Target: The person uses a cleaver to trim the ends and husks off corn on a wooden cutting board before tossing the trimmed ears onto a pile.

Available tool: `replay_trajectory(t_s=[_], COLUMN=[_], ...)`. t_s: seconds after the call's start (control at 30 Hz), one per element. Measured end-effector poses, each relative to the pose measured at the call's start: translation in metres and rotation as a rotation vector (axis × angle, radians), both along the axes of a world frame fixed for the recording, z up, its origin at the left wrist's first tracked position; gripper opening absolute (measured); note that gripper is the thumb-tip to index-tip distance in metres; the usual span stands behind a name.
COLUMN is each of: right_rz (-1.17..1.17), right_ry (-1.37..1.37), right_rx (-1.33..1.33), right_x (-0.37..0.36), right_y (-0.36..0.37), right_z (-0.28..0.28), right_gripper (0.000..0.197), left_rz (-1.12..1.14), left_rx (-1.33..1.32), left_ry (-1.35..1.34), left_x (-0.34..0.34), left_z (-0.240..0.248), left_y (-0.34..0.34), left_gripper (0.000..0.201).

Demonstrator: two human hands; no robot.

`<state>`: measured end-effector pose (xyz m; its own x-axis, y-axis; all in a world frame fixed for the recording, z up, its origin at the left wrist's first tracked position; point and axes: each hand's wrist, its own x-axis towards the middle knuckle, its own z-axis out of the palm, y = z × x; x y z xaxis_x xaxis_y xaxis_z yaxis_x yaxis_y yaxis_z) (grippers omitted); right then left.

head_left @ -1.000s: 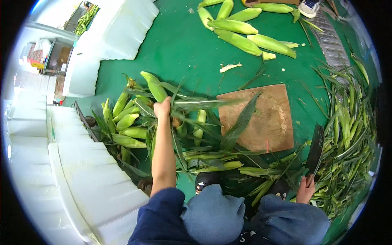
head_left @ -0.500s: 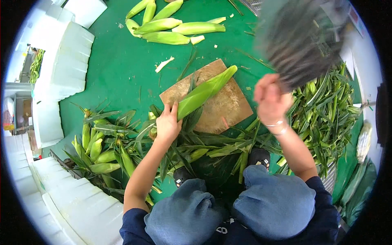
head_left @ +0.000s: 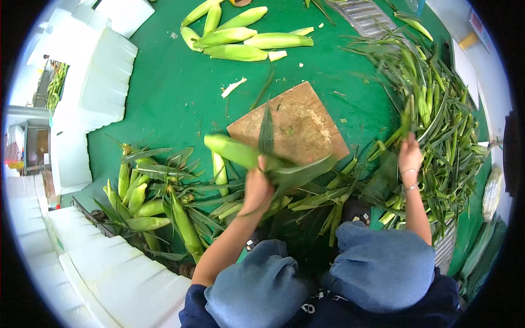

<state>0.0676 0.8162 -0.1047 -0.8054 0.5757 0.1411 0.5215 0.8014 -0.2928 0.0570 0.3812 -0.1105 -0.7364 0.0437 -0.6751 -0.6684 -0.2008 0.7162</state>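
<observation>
My left hand (head_left: 258, 191) is closed round a green ear of corn (head_left: 232, 150) in its husk. The ear is blurred, its pale end points to the upper left, and long leaves trail from it to the right. It hangs over the left front edge of a worn wooden board (head_left: 311, 120). My right hand (head_left: 410, 158) is closed at the near side of a heap of husk leaves. It grips a cleaver whose broad blade (head_left: 384, 177) is only a dark, see-through smear beside my wrist.
Several smoother ears (head_left: 238, 52) lie on the green floor (head_left: 164, 98) beyond the board. Leafy ears (head_left: 139, 205) are piled at the left, and a large heap of husk leaves (head_left: 437, 142) fills the right. White foam boxes (head_left: 106, 82) line the left side. Loose leaves (head_left: 322, 202) lie round my feet.
The raised cleaver has come down with my right hand, toward the leaf heap. My left hand has moved right and turned the ear, so it points up-left instead of up-right across the board.
</observation>
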Motion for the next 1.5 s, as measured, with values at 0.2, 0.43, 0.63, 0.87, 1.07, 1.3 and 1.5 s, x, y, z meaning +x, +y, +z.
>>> replay_trajectory(t_s=[0.2, 0.43, 0.63, 0.87, 1.07, 1.3, 1.5], right_rz=[0.157, 0.664, 1.024, 0.936, 0.827, 0.831, 0.423], right_ry=[0.181, 0.009, -0.083, -0.142, 0.12, 0.016, -0.221], right_rx=[-0.227, -0.572, -0.142, -0.007, -0.485, -0.396, -0.573], right_x=[0.025, 0.041, -0.011, -0.028, -0.061, -0.059, -0.032], right_y=[-0.04, -0.164, -0.22, -0.204, -0.225, -0.224, -0.162], right_z=[0.046, 0.041, 0.005, -0.003, 0.059, 0.029, 0.002], right_gripper=[0.026, 0.028, 0.035, 0.038, 0.03, 0.028, 0.035], left_rz=[-0.489, -0.802, -0.787, -0.847, -0.896, -0.986, -0.976], left_rx=[-1.142, -1.433, -1.393, -1.395, -1.406, -1.387, -1.083], left_ry=[0.868, 0.518, 0.496, 0.337, 0.326, 0.265, 0.116], left_x=[-0.069, -0.057, -0.034, -0.041, -0.049, -0.059, -0.048], left_z=[0.022, -0.002, 0.016, 0.03, 0.03, 0.048, 0.046], left_y=[0.037, -0.03, -0.02, -0.01, -0.009, -0.008, -0.04], left_gripper=[0.062, 0.07, 0.068, 0.069, 0.067, 0.065, 0.061])
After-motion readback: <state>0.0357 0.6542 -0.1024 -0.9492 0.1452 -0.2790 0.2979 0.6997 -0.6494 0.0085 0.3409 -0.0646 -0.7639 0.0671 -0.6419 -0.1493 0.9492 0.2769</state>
